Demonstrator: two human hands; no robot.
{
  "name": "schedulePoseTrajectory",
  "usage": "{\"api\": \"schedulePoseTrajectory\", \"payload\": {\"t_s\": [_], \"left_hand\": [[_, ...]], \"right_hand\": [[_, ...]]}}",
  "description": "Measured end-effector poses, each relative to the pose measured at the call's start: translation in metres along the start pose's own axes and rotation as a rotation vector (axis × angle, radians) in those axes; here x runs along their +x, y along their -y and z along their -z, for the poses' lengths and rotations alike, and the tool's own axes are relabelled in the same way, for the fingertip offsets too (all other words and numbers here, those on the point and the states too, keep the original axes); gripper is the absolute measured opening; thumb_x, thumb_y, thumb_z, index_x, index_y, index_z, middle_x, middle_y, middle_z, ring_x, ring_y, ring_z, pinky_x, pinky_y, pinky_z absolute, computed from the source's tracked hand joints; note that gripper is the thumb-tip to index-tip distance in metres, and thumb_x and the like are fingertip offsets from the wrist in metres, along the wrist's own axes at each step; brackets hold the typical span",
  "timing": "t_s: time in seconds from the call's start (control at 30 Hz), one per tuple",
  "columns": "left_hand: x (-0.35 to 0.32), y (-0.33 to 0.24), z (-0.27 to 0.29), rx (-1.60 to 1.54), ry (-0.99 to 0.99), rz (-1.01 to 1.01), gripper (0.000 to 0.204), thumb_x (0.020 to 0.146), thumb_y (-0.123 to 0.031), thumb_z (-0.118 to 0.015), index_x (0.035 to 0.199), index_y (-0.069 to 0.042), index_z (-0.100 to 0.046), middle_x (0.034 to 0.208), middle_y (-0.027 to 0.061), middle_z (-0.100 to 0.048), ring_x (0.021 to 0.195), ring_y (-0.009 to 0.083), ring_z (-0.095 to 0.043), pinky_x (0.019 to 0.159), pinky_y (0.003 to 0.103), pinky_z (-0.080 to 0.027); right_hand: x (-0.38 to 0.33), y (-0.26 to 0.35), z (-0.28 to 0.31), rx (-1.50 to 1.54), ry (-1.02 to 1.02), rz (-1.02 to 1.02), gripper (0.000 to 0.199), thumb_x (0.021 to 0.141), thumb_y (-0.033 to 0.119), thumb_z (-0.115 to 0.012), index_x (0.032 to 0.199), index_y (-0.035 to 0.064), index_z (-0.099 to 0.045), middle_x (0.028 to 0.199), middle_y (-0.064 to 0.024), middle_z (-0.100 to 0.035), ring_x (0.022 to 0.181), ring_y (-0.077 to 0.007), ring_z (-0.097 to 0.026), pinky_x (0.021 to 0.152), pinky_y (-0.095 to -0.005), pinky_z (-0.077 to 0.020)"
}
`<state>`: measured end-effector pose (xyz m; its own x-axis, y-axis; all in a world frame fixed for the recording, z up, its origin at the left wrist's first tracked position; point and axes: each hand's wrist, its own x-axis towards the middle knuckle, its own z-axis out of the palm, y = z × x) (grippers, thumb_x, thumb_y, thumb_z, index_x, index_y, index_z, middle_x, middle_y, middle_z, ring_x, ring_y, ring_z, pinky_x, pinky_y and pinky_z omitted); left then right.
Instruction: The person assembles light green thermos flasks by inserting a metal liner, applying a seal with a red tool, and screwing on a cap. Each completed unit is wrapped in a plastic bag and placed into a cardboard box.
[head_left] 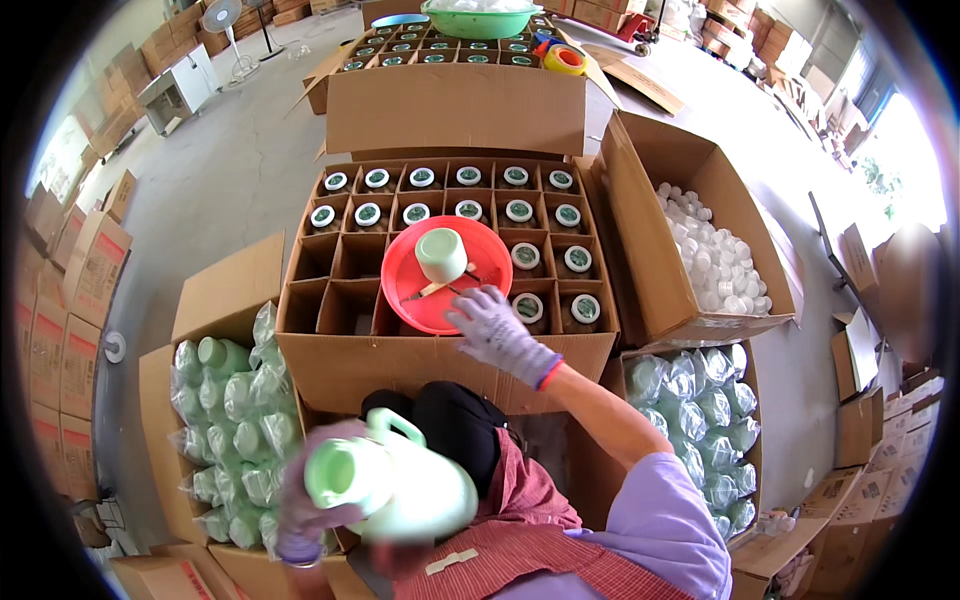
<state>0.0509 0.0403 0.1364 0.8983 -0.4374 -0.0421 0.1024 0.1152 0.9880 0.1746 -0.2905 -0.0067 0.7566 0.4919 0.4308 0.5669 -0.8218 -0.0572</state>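
Pale green jug [400, 485] in our left hand [305, 500], low in view, before the divided carton's [440, 365] near edge.

Looks like light, stiff, smooth plastic, probably slippery; we judge the loop handle the best hold. Left fingers wrapped round its neck; right hand [497, 330] fingers spread, empty, touching the red bowl [405, 280] atop the carton.

Bright daylight, glare upper right, fisheye-bent edges, motion blur on near jug [400, 485]
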Motion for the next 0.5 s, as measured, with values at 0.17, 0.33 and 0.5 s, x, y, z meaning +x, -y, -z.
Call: {"api": "schedulePoseTrajectory", "payload": {"t_s": [0.17,0.33,0.5], "left_hand": [[0.005,-0.036,-0.005,0.754,-0.194,-0.492,0.087,0.058,-0.042,-0.093,0.126,-0.003,-0.057,0.131,0.0162,-0.056,0.126,0.0334,-0.050,0.109,0.049,-0.039],[0.015,-0.024,-0.025,1.221,-0.213,-0.590,0.076,0.058,-0.034,-0.088,0.123,-0.008,-0.058,0.129,0.0107,-0.056,0.127,0.0384,-0.045,0.111,0.056,-0.032],[-0.001,0.008,-0.028,1.223,-0.249,-0.510,0.073,0.061,-0.036,-0.086,0.123,-0.008,-0.059,0.128,0.0098,-0.055,0.127,0.0368,-0.045,0.113,0.056,-0.029]], "right_hand": [[-0.026,-0.037,0.001,0.114,-0.089,-0.292,0.020,0.081,0.019,-0.067,0.100,0.0121,-0.068,0.099,-0.0061,-0.065,0.100,-0.0283,-0.062,0.094,-0.0452,-0.0465],[0.040,-0.039,-0.036,-0.034,0.248,-0.105,0.019,0.087,0.017,-0.060,0.104,0.0136,-0.069,0.100,-0.0031,-0.066,0.100,-0.0255,-0.064,0.083,-0.0450,-0.0513],[0.087,-0.003,-0.076,-0.530,0.434,-0.093,0.017,0.089,0.018,-0.057,0.098,0.0148,-0.072,0.103,-0.0065,-0.068,0.096,-0.0270,-0.064,0.083,-0.0454,-0.0499]]}}
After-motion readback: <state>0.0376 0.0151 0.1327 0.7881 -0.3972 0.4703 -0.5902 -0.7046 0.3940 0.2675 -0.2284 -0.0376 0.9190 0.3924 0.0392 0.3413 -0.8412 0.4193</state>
